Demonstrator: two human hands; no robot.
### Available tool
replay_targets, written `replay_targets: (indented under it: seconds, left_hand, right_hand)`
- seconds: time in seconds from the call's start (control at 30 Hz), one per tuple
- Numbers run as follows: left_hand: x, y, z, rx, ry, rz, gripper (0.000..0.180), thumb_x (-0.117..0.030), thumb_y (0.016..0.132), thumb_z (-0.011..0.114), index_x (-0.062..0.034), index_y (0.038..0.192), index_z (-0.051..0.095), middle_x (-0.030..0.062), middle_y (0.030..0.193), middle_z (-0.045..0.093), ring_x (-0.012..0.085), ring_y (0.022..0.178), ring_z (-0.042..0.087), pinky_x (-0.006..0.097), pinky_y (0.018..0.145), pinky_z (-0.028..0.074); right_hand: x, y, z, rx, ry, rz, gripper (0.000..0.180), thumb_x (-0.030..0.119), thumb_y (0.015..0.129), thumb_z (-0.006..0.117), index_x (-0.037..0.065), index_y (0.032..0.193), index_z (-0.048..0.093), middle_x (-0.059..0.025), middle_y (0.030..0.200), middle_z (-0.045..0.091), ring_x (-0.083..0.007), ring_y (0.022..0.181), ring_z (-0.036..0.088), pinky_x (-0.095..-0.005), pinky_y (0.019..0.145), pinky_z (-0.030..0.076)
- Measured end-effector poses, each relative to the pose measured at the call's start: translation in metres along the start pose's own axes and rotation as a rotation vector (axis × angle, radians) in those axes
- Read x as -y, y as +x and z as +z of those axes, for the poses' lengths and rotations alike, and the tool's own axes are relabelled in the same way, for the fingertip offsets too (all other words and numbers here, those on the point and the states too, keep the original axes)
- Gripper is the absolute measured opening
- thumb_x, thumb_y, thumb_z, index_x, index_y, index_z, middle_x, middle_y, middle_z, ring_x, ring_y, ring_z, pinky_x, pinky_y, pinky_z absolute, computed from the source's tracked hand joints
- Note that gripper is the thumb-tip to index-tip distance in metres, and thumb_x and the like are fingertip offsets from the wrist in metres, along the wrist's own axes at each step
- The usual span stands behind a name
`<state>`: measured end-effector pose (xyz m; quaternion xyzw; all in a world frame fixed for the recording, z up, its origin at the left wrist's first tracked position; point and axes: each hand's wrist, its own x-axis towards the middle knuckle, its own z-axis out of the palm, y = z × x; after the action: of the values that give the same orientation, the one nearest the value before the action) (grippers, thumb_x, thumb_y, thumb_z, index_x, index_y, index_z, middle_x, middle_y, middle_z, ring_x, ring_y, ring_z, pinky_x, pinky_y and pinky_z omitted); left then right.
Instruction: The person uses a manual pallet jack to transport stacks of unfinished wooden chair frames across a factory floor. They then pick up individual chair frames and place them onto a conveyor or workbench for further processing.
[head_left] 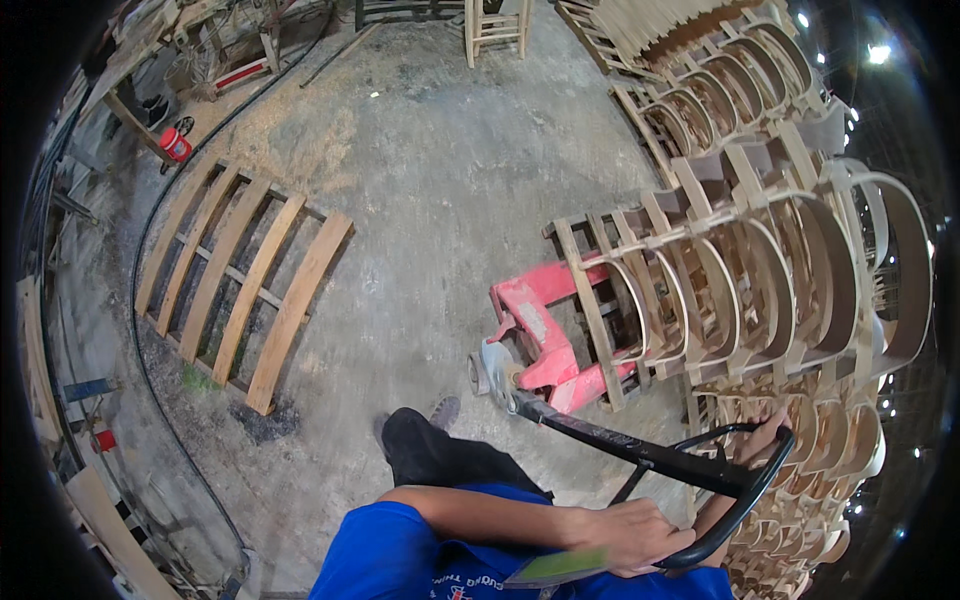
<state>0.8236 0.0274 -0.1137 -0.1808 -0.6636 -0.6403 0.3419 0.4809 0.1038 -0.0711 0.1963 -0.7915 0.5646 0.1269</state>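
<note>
Two grips are holding one bar: my left grip [638, 535] is curling round the near end of the black metal loop handle [760, 490], and my right grip [768, 438] is wrapping its far end, partly hidden behind the bar. Neither is spreading.

Position: the handle is slanting from the red-painted steel pallet jack [545, 345], which is standing right of centre on the grey concrete floor [440, 150]. Its forks are reaching in at the near end of the pale slatted wooden pallet [583, 305]; how deep they are sitting, I cannot tell.

Step in hand (judgement): I am steering or setting the jack at the pallet. Next move is probably calling for checking fork depth, then an even two-handed push or pull, since the tall load could be swaying.

Carriers and contents: the slatted pallet is bearing a high stack of curved, pale bent-wood bands [783, 275], nested in rows with straight strips between. More bent-wood pieces [735, 90] are standing beyond. A separate slatted brown wooden pallet [235, 265] is lying to my left, near a black hose [137, 290]. One small red container [175, 145] is standing farther off; its contents are not showing.
</note>
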Motion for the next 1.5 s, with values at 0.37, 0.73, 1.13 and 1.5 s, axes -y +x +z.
replay_targets:
  seconds: [0.37,0.73,1.13,1.5]
  left_hand:
    - [0.05,0.016,-0.157,0.19,-0.27,0.069,0.043,-0.012,0.079,0.075,-0.0016,0.112,0.05,0.019,0.07,0.063,0.0469,0.074,0.066,0.059,0.066,0.047]
    - [0.096,0.056,-0.256,0.147,-0.333,-0.032,0.043,-0.008,0.078,0.073,-0.0064,0.115,0.05,0.0184,0.068,0.063,0.0468,0.07,0.066,0.058,0.064,0.05]
    - [0.093,0.064,-0.217,0.366,-0.236,-0.204,0.052,-0.008,0.077,0.073,-0.0138,0.127,0.062,0.0194,0.093,0.073,0.0433,0.087,0.071,0.053,0.074,0.056]
    - [0.118,0.111,-0.194,-0.167,0.278,-0.027,0.029,0.001,0.078,0.065,-0.0016,0.107,0.065,0.0113,0.089,0.07,0.0211,0.083,0.071,0.034,0.077,0.057]
  right_hand:
    - [0.038,-0.046,0.013,-0.092,-0.095,0.362,0.023,0.025,0.102,0.063,0.011,0.086,0.054,-0.0001,0.069,0.051,-0.0128,0.058,0.053,-0.0288,0.055,0.046]
    - [0.09,-0.081,0.033,-0.258,-0.203,0.61,0.023,0.026,0.101,0.064,0.012,0.085,0.054,0.0002,0.069,0.051,-0.0128,0.058,0.053,-0.0287,0.055,0.046]
    - [0.051,-0.123,-0.051,-0.183,-0.051,0.335,0.029,0.025,0.095,0.07,0.016,0.081,0.047,0.0012,0.072,0.048,-0.0119,0.067,0.054,-0.0282,0.063,0.051]
    - [0.037,-0.188,-0.073,-0.739,-0.226,0.088,0.027,-0.01,0.077,0.06,0.002,0.1,0.065,-0.0075,0.096,0.068,-0.018,0.091,0.066,-0.0316,0.083,0.053]
